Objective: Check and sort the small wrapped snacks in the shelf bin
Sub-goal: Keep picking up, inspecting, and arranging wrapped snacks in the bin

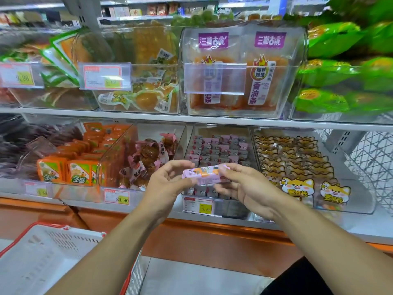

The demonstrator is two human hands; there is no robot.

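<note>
The pink snack wrapper [204, 175] is thin glossy film with a soft sheen. The shelf bin [220, 206] behind it is clear, smooth hard plastic that catches glare. The price tag [198, 205] on its front looks like matt paper. The basket [51, 258] is white perforated plastic with a red rim.
</note>
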